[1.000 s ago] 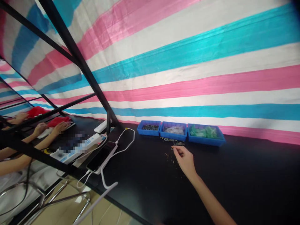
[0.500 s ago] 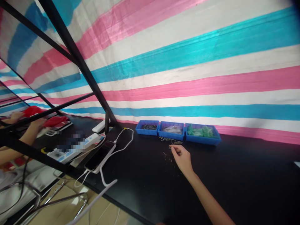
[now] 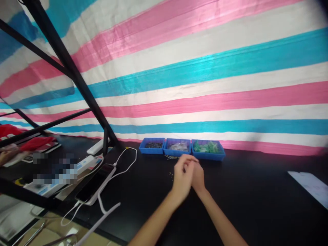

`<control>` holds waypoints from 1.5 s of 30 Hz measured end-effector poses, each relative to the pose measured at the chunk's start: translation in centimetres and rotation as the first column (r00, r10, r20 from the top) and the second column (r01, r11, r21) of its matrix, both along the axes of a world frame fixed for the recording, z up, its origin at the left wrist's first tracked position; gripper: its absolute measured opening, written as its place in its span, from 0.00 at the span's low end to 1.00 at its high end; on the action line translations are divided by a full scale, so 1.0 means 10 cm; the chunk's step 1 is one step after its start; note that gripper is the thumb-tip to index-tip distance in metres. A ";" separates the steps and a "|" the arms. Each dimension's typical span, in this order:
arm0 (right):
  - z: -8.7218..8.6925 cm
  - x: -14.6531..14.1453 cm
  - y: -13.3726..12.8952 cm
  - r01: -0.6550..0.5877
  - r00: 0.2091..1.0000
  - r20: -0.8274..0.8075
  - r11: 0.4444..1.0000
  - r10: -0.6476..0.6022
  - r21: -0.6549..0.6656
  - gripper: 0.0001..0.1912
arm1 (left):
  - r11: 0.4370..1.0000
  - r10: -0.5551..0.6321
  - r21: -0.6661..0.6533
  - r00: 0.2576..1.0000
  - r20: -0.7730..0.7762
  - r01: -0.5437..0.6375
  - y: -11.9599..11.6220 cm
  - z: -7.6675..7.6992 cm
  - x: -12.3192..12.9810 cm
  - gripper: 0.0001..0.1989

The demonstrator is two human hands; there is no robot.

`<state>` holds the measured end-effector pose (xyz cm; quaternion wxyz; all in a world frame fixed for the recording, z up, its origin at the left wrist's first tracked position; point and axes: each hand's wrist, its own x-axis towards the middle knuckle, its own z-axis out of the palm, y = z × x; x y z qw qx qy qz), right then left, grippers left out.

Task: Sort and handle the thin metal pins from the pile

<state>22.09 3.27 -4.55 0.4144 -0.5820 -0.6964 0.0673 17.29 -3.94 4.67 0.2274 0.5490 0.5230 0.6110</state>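
Note:
My left hand (image 3: pixel 181 177) and my right hand (image 3: pixel 199 176) meet over the black tabletop (image 3: pixel 153 205), fingers curled and pressed against each other. Whatever lies between the fingertips is hidden. Just beyond them stand three blue bins in a row. The left bin (image 3: pixel 151 151) holds dark, thin metal pieces like screws or nails. Clear plastic pieces (image 3: pixel 178 146) fill the middle bin (image 3: pixel 176 152), and green plastic pieces (image 3: pixel 208 147) the right bin (image 3: pixel 208 156). Thin metal pieces (image 3: pixel 171 157) lie in front of the middle bin, partly covered by my hands. Small crumbs (image 3: pixel 171 175) are scattered left of my hands.
A phone (image 3: pixel 94 184) with white cables lies at the left, beside a power strip (image 3: pixel 84 165). A black metal frame (image 3: pixel 84 89) crosses the left side. Striped sheeting (image 3: pixel 205 102) hangs behind. A white sheet (image 3: pixel 311 186) lies at the right. Another person's hand (image 3: pixel 9 153) shows far left.
My left hand has come into view and joined my right hand. The right hand has drawn slightly back from the metal pieces. The camera has turned a little to the right.

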 end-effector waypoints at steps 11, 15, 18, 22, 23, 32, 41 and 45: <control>-0.10 0.06 0.08 -0.348 0.936 0.017 0.932 0.352 -0.106 0.15 | 0.934 0.039 -0.206 0.658 -0.752 -0.290 0.26 -0.86 -0.83 0.09; -0.07 0.06 0.06 -0.385 0.920 0.024 0.916 0.390 -0.115 0.13 | 0.927 0.029 -0.234 0.679 -0.734 -0.293 0.30 -0.87 -0.88 0.09; -0.04 0.06 0.05 -0.382 0.922 0.009 0.915 0.387 -0.127 0.09 | 0.921 0.048 -0.231 0.679 -0.733 -0.315 0.30 -0.87 -0.92 0.09; -0.02 0.06 0.05 -0.350 0.934 0.017 0.922 0.358 -0.169 0.07 | 0.914 0.065 -0.229 0.680 -0.730 -0.333 0.28 -0.90 -0.96 0.09; -0.02 0.06 0.05 -0.345 0.935 0.020 0.922 0.354 -0.178 0.07 | 0.914 0.069 -0.229 0.685 -0.726 -0.335 0.28 -0.90 -0.97 0.09; 0.02 0.09 0.02 -0.342 0.938 -0.012 0.921 0.346 -0.188 0.05 | 0.923 0.212 -0.138 0.775 -0.596 -0.359 0.25 -0.90 -0.93 0.14; 0.02 0.08 0.03 -0.389 0.914 -0.182 0.911 0.363 -0.135 0.09 | 0.941 0.152 -0.159 0.794 -0.589 -0.298 0.22 -0.83 -0.79 0.13; 0.01 0.08 0.03 -0.429 0.884 -0.257 0.895 0.389 -0.121 0.10 | 0.956 0.097 -0.158 0.776 -0.624 -0.248 0.21 -0.82 -0.76 0.12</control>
